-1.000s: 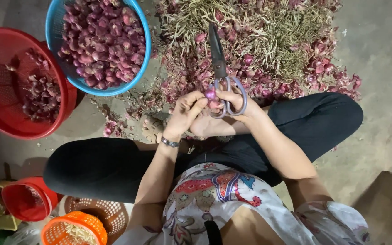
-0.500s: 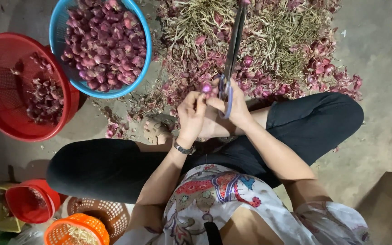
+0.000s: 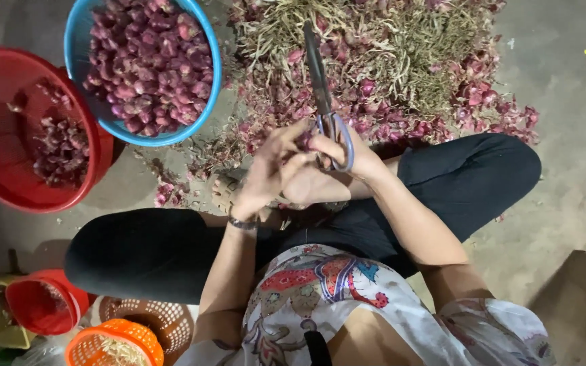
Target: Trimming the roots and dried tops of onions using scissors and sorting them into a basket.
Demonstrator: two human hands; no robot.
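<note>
1. Scissors [image 3: 323, 88] with grey-blue loops sit in the right hand [image 3: 347, 159], fingers threaded through the loops and closed on them; the long dark blades point away from the body, over the heap, and look drawn together.
2. Left hand [image 3: 272, 173] is curled against the right one, the two touching just above the crossed legs. A small reddish shallot [image 3: 304, 140] seems pinched between its fingertips, though most of it is hidden.
3. Unsorted pile [image 3: 401, 74] of shallots with dry stalks lies on the floor just ahead of the knees. A blue basket [image 3: 145, 68] full of trimmed bulbs stands to the left, with a red basket [image 3: 32, 129] of scraps touching it.
4. Risk, as I judge it: the left fingertips lie very near the pivot and blades, so a cut made without looking could nick them.
5. Another risk: the bulb is small and held only at the tips, so it could slip and drop among the loose skins by the foot.
6. Smaller red and orange baskets [image 3: 113, 342] sit beside the left knee.
</note>
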